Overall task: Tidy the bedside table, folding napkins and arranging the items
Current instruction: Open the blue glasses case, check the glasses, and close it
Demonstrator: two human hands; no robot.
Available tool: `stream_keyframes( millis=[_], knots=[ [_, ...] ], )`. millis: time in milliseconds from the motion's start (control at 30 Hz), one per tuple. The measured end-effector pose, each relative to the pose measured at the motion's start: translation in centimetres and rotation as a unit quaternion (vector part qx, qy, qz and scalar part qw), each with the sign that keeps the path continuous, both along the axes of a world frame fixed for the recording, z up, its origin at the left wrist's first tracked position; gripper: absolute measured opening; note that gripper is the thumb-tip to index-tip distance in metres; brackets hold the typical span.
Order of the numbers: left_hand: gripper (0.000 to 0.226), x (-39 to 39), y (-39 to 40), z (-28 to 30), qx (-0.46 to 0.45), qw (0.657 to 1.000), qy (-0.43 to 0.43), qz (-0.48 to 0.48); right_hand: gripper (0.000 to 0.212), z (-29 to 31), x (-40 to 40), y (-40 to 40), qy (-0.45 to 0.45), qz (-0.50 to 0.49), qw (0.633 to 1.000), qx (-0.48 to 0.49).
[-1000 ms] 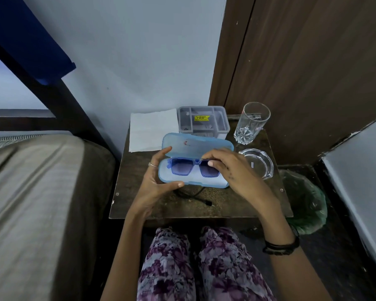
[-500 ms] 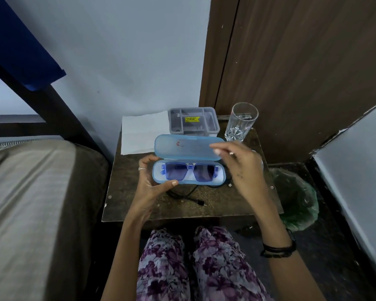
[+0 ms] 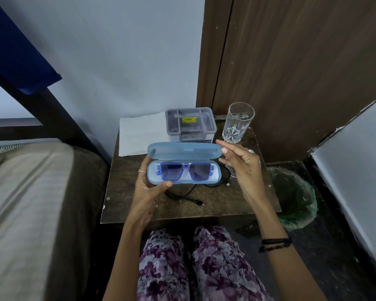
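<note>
The worktop (image 3: 139, 205) is a small square of dark, worn wood, and it stands in the corner between a pale blue-grey wall (image 3: 117, 61) and a brown wooden door (image 3: 302, 72). To the left of it is a bed (image 3: 30, 203) with a grey-brown cover, and behind the bed a dark frame goes up diagonally. On the floor to the right stands a bin with a green bag (image 3: 295, 196), just beside the worktop.

A person sits in front of the worktop, in trousers with purple flowers. The left hand (image 3: 148, 190) grips the left end of a light blue glasses case (image 3: 182, 168), with the thumb curled on the front edge and the fingers behind. The case is open and is held above the middle of the worktop. Blue sunglasses (image 3: 185, 171) lie inside its lower half. The right hand (image 3: 239, 164) is at the right end of the raised lid, with the fingers loosely bent; its fingertips are at the lid's corner, but I cannot tell if they touch it.

At the back of the worktop a white napkin (image 3: 139, 133) lies flat near the wall. Next to it, to the right, stands a grey organizer box (image 3: 190, 124) with a yellow sticker. A clear drinking glass (image 3: 237, 122) stands upright in the back right corner. A black cable (image 3: 182, 195) lies on the wood under the case.
</note>
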State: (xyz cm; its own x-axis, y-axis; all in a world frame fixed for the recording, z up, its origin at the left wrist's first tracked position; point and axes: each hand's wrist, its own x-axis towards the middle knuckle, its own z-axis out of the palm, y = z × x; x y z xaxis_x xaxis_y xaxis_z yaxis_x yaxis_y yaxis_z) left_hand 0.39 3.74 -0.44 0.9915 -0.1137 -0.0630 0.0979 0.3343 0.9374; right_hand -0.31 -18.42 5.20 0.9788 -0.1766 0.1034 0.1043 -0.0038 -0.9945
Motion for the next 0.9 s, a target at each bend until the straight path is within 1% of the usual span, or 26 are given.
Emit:
stream_keyframes(
  millis=[33,100,133,167,267,367,467,533,600,667,733,800,900],
  knots=[
    [0.091,0.1,0.0,-0.1,-0.001,1.0,0.0,0.001,0.026,-0.1,-0.1,-0.1,-0.004,0.005,1.0,0.01],
    [0.076,0.2,-0.2,-0.1,-0.008,1.0,0.002,0.008,0.026,-0.1,-0.1,-0.4,-0.01,0.016,1.0,0.019],
    [0.072,0.2,-0.3,0.1,-0.013,1.0,0.003,0.012,0.027,-0.1,-0.2,-0.5,-0.014,0.021,1.0,0.015],
    [0.071,0.2,-0.4,0.3,-0.017,1.0,0.002,0.017,0.027,-0.1,-0.2,-0.6,-0.018,0.025,1.0,0.005],
    [0.079,0.5,-0.7,0.9,-0.051,0.998,0.01,0.035,0.028,-0.3,-0.3,-0.9,-0.035,0.042,0.998,-0.043],
    [0.081,0.7,-0.9,1.2,-0.08,0.996,0.016,0.035,0.03,-0.5,-0.5,-0.9,-0.038,0.05,0.996,-0.063],
    [0.077,0.7,-0.9,1.3,-0.077,0.996,0.017,0.036,0.041,-0.4,-0.5,-1.1,0.003,0.097,0.993,-0.063],
    [0.074,0.8,-0.9,1.3,-0.067,0.997,0.019,0.037,0.06,-0.2,-0.4,-1.1,0.021,0.14,0.979,-0.147],
    [0.067,0.8,-1.0,1.5,-0.046,0.998,0.022,0.031,0.071,-0.2,-0.2,-1.0,-0.007,0.147,0.959,-0.241],
    [0.068,0.9,-0.9,1.8,-0.012,1.0,0.004,0.015,0.07,-0.2,0.1,-0.9,-0.053,0.124,0.948,-0.29],
    [0.073,1.0,-0.6,2.2,0.058,0.997,-0.054,-0.01,0.065,-0.2,0.1,-0.9,-0.071,0.11,0.949,-0.287],
    [0.078,1.2,-0.2,2.7,0.133,0.984,-0.115,-0.03,0.062,-0.2,0.2,-1.0,-0.064,0.107,0.956,-0.267],
    [0.064,1.2,0.2,3.7,0.228,0.955,-0.191,0.004,0.061,-0.3,0.2,-1.3,-0.048,0.107,0.962,-0.246]
  ],
)
